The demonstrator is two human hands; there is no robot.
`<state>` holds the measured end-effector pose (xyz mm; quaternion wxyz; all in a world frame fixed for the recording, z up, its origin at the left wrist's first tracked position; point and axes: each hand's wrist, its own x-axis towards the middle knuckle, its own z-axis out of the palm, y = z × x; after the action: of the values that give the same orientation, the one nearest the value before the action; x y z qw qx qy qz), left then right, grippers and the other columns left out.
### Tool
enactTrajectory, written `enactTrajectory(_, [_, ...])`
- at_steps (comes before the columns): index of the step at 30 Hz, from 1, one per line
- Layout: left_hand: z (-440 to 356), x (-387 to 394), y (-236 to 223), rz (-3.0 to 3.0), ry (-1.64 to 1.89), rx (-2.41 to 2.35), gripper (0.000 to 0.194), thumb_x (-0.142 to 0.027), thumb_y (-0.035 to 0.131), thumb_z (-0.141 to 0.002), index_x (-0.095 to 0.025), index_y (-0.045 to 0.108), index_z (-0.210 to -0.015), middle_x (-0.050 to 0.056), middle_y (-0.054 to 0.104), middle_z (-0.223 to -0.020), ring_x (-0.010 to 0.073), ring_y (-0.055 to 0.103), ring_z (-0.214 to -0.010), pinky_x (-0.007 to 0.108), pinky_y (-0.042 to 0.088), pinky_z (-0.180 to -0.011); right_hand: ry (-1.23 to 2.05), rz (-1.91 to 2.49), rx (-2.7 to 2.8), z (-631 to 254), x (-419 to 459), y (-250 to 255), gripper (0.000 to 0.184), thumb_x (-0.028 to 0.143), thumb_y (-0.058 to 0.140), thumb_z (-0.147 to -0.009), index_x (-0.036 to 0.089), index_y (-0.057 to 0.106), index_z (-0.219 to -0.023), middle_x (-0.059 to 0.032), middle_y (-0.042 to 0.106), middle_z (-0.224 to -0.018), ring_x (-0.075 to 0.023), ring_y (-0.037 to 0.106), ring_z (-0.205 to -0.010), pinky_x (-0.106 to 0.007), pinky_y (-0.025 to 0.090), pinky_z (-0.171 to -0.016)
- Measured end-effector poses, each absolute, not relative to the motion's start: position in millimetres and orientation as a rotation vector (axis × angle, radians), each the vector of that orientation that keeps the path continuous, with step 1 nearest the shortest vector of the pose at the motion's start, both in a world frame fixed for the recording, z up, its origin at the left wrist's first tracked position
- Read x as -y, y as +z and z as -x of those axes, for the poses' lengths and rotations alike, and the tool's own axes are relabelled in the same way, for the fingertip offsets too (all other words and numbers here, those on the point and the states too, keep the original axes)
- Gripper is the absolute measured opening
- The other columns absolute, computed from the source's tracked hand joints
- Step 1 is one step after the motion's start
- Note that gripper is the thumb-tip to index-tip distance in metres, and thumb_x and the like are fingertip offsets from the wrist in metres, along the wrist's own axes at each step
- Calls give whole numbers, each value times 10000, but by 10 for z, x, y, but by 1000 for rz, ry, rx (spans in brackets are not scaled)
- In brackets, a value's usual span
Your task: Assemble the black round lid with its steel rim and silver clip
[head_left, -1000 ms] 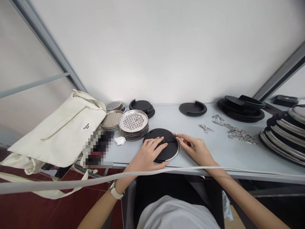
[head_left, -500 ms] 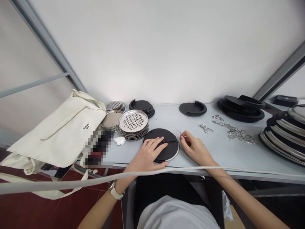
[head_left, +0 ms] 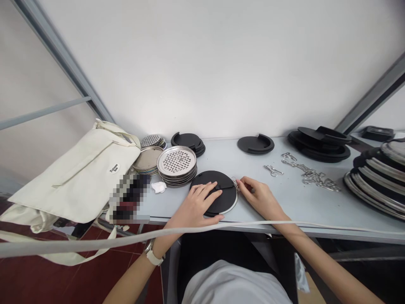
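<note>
A round black disc with a silvery rim (head_left: 226, 199) lies flat near the table's front edge. Across its face runs a narrow dark strip toward the right rim. My left hand (head_left: 199, 204) rests on the disc's left part with fingers spread. At the right rim, my right hand (head_left: 257, 196) pinches a small metal wire clip (head_left: 234, 180), whose loop shows at the fingertips. Whether the clip is hooked to the disc is too small to tell. More wire clips (head_left: 316, 177) lie in a loose pile to the right, with a few (head_left: 273, 170) nearer my hand.
Left of the disc stand stacked perforated metal discs (head_left: 177, 161) and a crumpled white tissue (head_left: 158, 187). Black round holders (head_left: 255, 144) sit along the wall. A tall disc stack (head_left: 379, 179) is at far right, a cream bag (head_left: 76, 177) at left. A pale cable (head_left: 126, 237) crosses in front.
My right hand has shifted slightly left, bringing the wire clip up to the disc's right rim. My left hand stays in place on the disc.
</note>
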<state>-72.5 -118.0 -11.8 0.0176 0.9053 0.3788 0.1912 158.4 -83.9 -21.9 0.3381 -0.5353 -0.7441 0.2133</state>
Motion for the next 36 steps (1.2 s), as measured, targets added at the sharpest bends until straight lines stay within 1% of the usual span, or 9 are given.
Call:
enactTrajectory(2, [724,1180,-118,-2809,599,-1179,587,-441,597,-827,-185,441,-1332,101,369,-1454,258,342,-1317,402,303,-1052,540,1350,1893,-1595,837,-213,280,387,423,-924,206,590,-793,-18,624,-757,-141,561,-698,-235,421,-635])
enactTrajectory(4, [723,1181,-117,-2805,605,-1182,590,-435,607,-821,-190,441,-1332,99,368,-1455,256,349,-1313,403,303,-1053,522,1313,1869,-1600,833,-214,249,366,446,-917,209,635,-883,-43,657,-884,-159,597,-809,-250,454,-713])
enactTrajectory(5, [722,1182,-116,-2803,608,-1184,591,-433,609,-819,-193,440,-1333,98,367,-1456,256,351,-1312,404,302,-1053,519,1298,1866,-1601,831,-216,244,359,452,-915,211,646,-913,-48,662,-914,-164,605,-832,-259,464,-738])
enactTrajectory(9, [721,1184,-114,-2805,603,-1186,587,-435,601,-824,-194,437,-1334,99,368,-1455,258,352,-1312,409,306,-1052,517,1238,1872,-1597,825,-227,242,341,465,-907,206,651,-984,-61,662,-935,-176,615,-840,-299,483,-782])
enactTrajectory(14, [720,1184,-115,-2817,602,-1189,585,-440,600,-823,-193,439,-1330,111,383,-1443,267,365,-1305,418,324,-1039,519,1216,1872,-1593,828,-235,273,329,456,-911,208,617,-1095,-62,649,-940,-174,607,-818,-316,488,-778])
enactTrajectory(23, [724,1183,-107,-2805,588,-1175,580,-446,583,-837,-181,440,-1333,101,352,-1464,259,334,-1321,404,296,-1054,524,1225,1861,-1593,849,-182,198,304,480,-897,208,649,-936,-42,630,-880,-164,585,-815,-297,465,-780])
enactTrajectory(31, [720,1191,-95,-2807,596,-1184,579,-453,591,-831,-195,442,-1328,114,371,-1450,271,363,-1303,419,319,-1036,582,1215,1912,-1576,834,-217,229,337,455,-913,211,633,-982,-53,636,-907,-167,594,-810,-301,484,-769])
enactTrajectory(36, [719,1190,-102,-2808,600,-1190,585,-451,592,-829,-194,438,-1330,115,373,-1448,268,358,-1308,418,318,-1040,557,1216,1903,-1563,827,-206,277,385,449,-913,212,646,-1001,-62,640,-874,-171,599,-772,-305,497,-732])
